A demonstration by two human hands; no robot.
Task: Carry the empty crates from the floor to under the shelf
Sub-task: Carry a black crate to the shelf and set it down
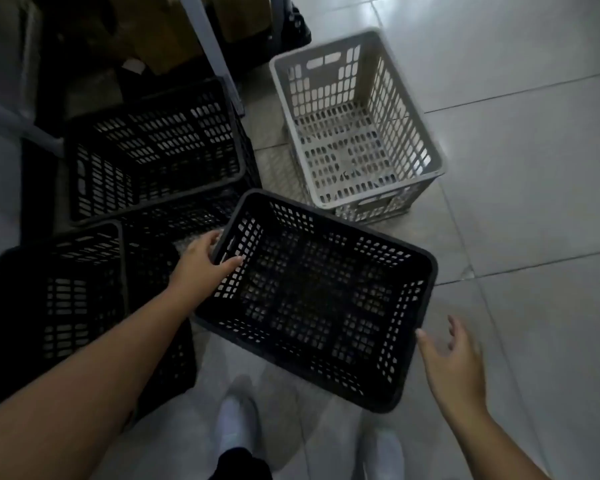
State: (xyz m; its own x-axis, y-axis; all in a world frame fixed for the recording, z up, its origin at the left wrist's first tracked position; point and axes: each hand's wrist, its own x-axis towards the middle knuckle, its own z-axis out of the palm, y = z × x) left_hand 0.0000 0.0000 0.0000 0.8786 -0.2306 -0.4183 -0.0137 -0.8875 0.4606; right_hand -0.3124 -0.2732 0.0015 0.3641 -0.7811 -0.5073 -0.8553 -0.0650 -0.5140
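An empty black slatted crate (426,271) sits tilted in the middle of the view, above the tiled floor. My left hand (201,261) grips its left rim, thumb inside and fingers outside. My right hand (454,362) is open beside the crate's right rim, fingers spread, just off the plastic. A grey empty crate (409,109) stands on the floor behind it. Two more black crates lie at the left: a far black crate (153,202) and a near black crate (63,306) by my left forearm.
A grey metal shelf post (205,43) rises at the top, with cardboard boxes (160,36) and dark items behind it. Light floor tiles (534,168) spread to the right. My feet in white shoes (236,424) show at the bottom.
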